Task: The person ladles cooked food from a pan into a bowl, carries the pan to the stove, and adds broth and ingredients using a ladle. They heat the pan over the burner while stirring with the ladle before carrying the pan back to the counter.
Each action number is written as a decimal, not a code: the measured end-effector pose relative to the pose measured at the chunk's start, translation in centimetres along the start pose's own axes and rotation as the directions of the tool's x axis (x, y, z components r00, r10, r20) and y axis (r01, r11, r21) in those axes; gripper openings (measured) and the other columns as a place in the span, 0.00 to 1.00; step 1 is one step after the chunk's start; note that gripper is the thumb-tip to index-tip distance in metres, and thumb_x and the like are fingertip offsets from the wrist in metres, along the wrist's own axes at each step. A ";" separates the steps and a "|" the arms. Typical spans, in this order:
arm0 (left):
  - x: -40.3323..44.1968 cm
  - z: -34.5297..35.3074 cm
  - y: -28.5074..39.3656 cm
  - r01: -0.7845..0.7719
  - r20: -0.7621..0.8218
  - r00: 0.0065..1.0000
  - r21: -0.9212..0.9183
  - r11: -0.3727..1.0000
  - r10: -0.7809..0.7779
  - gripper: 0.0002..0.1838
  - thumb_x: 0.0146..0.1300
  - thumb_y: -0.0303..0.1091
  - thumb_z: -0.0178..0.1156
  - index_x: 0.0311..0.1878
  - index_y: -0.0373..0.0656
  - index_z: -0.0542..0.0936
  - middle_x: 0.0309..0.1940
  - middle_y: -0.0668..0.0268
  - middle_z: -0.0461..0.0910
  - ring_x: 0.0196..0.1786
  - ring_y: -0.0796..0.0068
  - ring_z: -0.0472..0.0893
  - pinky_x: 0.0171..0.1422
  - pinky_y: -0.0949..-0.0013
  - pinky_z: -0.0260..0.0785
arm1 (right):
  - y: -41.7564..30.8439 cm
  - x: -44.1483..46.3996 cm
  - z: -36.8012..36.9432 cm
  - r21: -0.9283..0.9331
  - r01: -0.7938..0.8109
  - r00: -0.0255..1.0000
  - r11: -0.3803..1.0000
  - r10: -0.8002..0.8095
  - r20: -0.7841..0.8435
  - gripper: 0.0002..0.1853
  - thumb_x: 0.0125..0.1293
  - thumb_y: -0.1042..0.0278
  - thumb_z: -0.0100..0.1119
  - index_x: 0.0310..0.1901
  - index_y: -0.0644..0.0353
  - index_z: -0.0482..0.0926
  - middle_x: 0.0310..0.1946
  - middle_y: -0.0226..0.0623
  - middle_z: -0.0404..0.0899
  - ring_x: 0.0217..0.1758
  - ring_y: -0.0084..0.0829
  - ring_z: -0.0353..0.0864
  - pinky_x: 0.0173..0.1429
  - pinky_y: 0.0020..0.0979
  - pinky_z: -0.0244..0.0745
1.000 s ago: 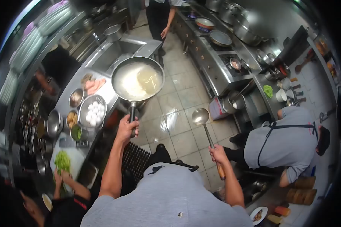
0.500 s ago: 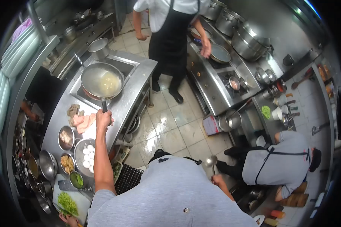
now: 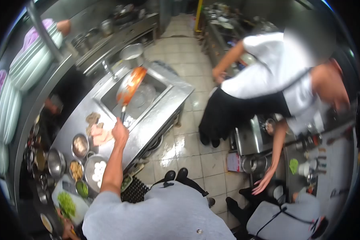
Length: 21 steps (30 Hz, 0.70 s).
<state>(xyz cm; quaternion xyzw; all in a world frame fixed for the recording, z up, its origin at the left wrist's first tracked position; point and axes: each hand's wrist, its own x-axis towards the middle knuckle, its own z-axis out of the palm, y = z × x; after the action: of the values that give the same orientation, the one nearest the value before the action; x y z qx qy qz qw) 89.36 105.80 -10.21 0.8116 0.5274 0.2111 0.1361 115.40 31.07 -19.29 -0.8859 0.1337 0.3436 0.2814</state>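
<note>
My left hand (image 3: 121,132) is closed around the dark handle of a frying pan (image 3: 131,86). The pan is tipped onto its side over the sink (image 3: 168,90), its orange-brown outer surface facing me and its inside hidden. A round, shiny shape lies in the basin below it, too blurred to name. Behind the pan, a metal pot (image 3: 132,56) stands at the sink's far edge. Pinkish cloths (image 3: 101,135) lie on the counter near my left forearm. My right hand is out of view.
Beside my left arm are a colander of eggs (image 3: 90,182), several metal bowls and a cutting board with chopped greens (image 3: 67,204). To the right, a person in white (image 3: 264,76) leans with one hand outstretched (image 3: 264,184). Another person in grey (image 3: 284,220) works at lower right.
The pan has turned from level, with pale liquid inside, onto its side. The person in white has moved right and leaned over. My right hand and its ladle have left view.
</note>
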 end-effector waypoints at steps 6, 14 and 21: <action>2.8 4.7 4.7 0.241 0.200 0.964 -0.392 0.888 -0.173 0.21 0.57 0.25 0.60 0.55 0.33 0.72 0.27 0.47 0.81 0.29 0.51 0.85 0.36 0.50 0.75 | -13.7 11.8 -11.4 0.102 0.145 0.965 0.984 -0.118 -0.235 0.14 0.57 0.68 0.64 0.26 0.74 0.80 0.22 0.49 0.80 0.22 0.40 0.80 0.28 0.44 0.74; 5.3 6.5 14.5 0.474 0.501 0.864 -0.774 0.420 -0.053 0.17 0.62 0.25 0.65 0.52 0.32 0.71 0.25 0.65 0.76 0.18 0.75 0.76 0.18 0.69 0.70 | -19.6 17.3 -14.8 0.224 0.177 0.924 0.958 -0.084 -0.372 0.16 0.55 0.66 0.67 0.28 0.76 0.81 0.26 0.51 0.82 0.25 0.39 0.81 0.31 0.45 0.76; 12.5 9.7 18.7 0.534 0.602 0.791 -0.765 0.360 0.106 0.14 0.64 0.27 0.66 0.49 0.39 0.73 0.24 0.68 0.75 0.18 0.78 0.75 0.19 0.70 0.69 | -13.7 11.4 2.2 0.273 -0.087 0.990 0.958 0.113 -0.082 0.18 0.54 0.64 0.70 0.30 0.77 0.82 0.28 0.52 0.83 0.28 0.39 0.82 0.34 0.46 0.77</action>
<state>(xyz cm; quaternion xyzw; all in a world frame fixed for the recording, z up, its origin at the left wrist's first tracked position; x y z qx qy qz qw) 113.42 109.69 -7.87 0.5397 0.3640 0.1965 0.7332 128.42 42.97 -22.87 -0.8473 0.2370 0.2928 0.3743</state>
